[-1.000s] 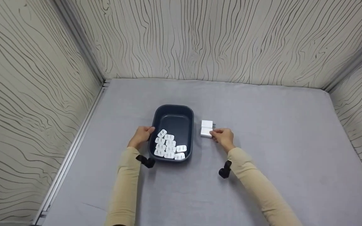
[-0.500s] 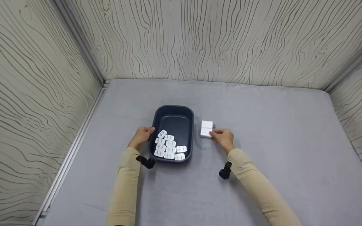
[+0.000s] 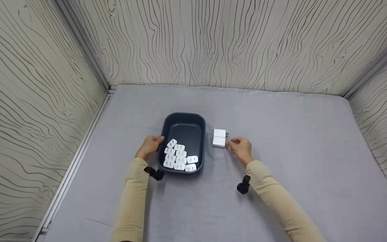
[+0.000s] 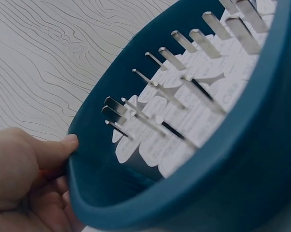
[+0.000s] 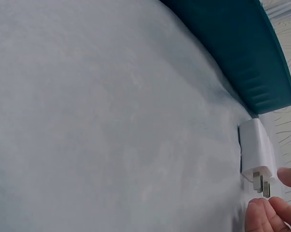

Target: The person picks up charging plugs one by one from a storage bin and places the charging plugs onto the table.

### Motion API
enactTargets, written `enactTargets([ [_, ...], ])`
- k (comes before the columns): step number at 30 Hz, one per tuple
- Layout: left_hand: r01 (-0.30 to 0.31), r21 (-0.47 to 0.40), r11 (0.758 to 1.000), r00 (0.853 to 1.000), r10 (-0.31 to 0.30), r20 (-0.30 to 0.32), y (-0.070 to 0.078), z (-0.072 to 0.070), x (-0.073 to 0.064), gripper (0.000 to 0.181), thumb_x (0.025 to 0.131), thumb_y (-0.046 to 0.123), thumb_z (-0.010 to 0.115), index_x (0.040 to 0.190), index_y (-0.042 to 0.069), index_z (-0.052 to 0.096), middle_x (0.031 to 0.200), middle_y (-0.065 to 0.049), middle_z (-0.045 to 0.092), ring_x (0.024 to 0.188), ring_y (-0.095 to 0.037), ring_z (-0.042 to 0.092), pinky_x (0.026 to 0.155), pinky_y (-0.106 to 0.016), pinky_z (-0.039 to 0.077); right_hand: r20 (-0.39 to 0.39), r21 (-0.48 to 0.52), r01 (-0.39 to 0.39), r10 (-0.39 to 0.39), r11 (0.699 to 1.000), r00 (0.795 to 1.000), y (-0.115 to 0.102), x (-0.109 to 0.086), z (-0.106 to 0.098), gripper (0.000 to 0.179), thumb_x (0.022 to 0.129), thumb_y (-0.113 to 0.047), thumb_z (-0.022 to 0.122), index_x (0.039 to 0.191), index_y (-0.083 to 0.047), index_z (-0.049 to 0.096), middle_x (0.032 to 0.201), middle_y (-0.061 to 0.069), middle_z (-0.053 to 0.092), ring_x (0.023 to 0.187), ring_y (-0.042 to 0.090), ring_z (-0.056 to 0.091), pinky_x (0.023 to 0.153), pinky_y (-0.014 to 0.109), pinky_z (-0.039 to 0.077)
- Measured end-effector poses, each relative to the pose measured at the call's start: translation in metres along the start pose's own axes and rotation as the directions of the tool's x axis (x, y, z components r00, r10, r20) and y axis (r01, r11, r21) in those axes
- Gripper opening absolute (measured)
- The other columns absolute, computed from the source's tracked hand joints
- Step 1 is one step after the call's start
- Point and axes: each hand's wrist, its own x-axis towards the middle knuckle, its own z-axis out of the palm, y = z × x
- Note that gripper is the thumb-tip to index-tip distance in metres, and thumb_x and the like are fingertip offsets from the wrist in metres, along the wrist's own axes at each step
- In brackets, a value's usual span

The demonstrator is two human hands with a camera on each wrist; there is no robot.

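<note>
My left hand (image 3: 148, 147) grips the left rim of a dark blue plastic tub (image 3: 193, 136), thumb over the edge in the left wrist view. Several white plug chargers (image 3: 180, 160) lie in the tub's near part with their metal prongs up. Right of the tub, two more white chargers lie against each other on the cloth, one farther (image 3: 219, 132) and one nearer (image 3: 218, 142), prongs toward the right. My right hand (image 3: 242, 149) is at the prong end of the nearer one. In the right wrist view its thumb (image 5: 290, 177) and fingers stand apart beside the prongs.
Grey cloth (image 3: 297, 151) covers the table. Wood-grain panels (image 3: 213, 43) rise at the back and both sides. A metal rail (image 3: 76, 161) runs along the left edge. Black camera mounts (image 3: 243, 185) sit on both wrists.
The right fingers have drawn back slightly to the right from the nearer charger, which stays on the cloth. The left hand keeps its grip on the tub.
</note>
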Motion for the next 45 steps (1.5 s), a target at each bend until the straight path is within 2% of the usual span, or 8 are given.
enactTargets([
  [6,-0.009,-0.028,1.000,1.000,0.009,0.002,0.001,-0.001,0.001,0.030,0.101,0.015,0.049,0.094,-0.010,0.064,0.065,0.006,0.055,0.060,-0.004,0.049,0.058,-0.018,0.041,-0.039,-0.035,0.128,-0.130,0.991,0.991,-0.006,-0.007,0.007,0.018,0.079,-0.008,0.072,0.090,0.006,0.069,0.080,0.016,0.069,0.060,0.002,0.049,0.058,0.015,0.040],
  [14,-0.026,-0.019,0.999,1.000,0.025,-0.004,0.000,-0.002,0.001,0.030,0.100,0.014,0.050,0.095,-0.013,0.064,0.063,0.007,0.055,0.058,-0.003,0.048,0.057,-0.018,0.039,0.006,-0.009,0.255,-0.254,0.967,0.967,-0.015,-0.023,0.017,0.015,0.076,-0.001,0.071,0.087,0.009,0.067,0.079,0.021,0.068,0.064,0.003,0.052,0.062,0.014,0.042],
  [20,-0.024,-0.034,0.999,1.000,0.025,0.017,0.001,-0.002,0.001,0.030,0.101,0.015,0.049,0.081,-0.003,0.061,0.060,0.009,0.049,0.056,-0.003,0.045,0.056,-0.018,0.037,0.042,-0.005,0.281,-0.281,0.960,0.959,-0.020,-0.030,0.020,0.015,0.077,0.000,0.069,0.089,0.008,0.067,0.084,0.022,0.069,0.072,0.019,0.065,0.065,0.019,0.049],
  [23,-0.021,-0.036,0.999,0.999,0.021,0.025,0.000,-0.003,0.001,0.030,0.101,0.016,0.049,0.079,-0.001,0.060,0.059,0.009,0.049,0.056,-0.003,0.045,0.056,-0.018,0.037,0.053,0.006,0.296,-0.296,0.955,0.954,-0.023,-0.034,0.022,0.014,0.078,0.000,0.069,0.089,0.008,0.067,0.085,0.022,0.070,0.077,0.025,0.067,0.069,0.024,0.053],
  [31,-0.002,-0.028,1.000,1.000,0.002,0.015,-0.001,-0.002,0.002,0.030,0.101,0.016,0.049,0.078,0.000,0.059,0.060,0.008,0.047,0.056,-0.004,0.044,0.056,-0.019,0.035,0.065,0.045,0.389,-0.391,0.920,0.918,-0.031,-0.044,0.027,0.012,0.077,0.003,0.069,0.088,0.007,0.067,0.086,0.023,0.070,0.080,0.031,0.069,0.073,0.028,0.056],
  [34,0.006,-0.020,1.000,1.000,-0.006,0.009,-0.001,-0.002,0.002,0.029,0.101,0.017,0.050,0.082,-0.002,0.061,0.060,0.008,0.047,0.057,-0.004,0.044,0.057,-0.019,0.036,0.076,0.062,0.412,-0.415,0.909,0.906,-0.034,-0.049,0.029,0.012,0.077,0.004,0.068,0.088,0.008,0.066,0.087,0.024,0.070,0.080,0.031,0.069,0.073,0.029,0.056],
  [41,-0.009,0.021,1.000,1.000,0.010,-0.009,-0.001,-0.002,0.002,0.031,0.100,0.016,0.051,0.101,-0.011,0.065,0.064,0.008,0.048,0.062,-0.005,0.044,0.060,-0.019,0.037,0.116,0.094,0.423,-0.432,0.901,0.895,-0.042,-0.059,0.029,0.011,0.080,0.005,0.067,0.091,0.006,0.067,0.090,0.022,0.070,0.084,0.030,0.069,0.074,0.029,0.057],
  [45,-0.016,0.034,0.999,1.000,0.017,-0.015,-0.001,-0.001,0.002,0.032,0.100,0.016,0.050,0.105,-0.012,0.065,0.065,0.007,0.049,0.064,-0.005,0.045,0.061,-0.018,0.037,0.128,0.103,0.463,-0.474,0.880,0.871,-0.045,-0.064,0.030,0.011,0.080,0.005,0.067,0.092,0.006,0.068,0.090,0.021,0.070,0.083,0.030,0.069,0.074,0.030,0.057],
])
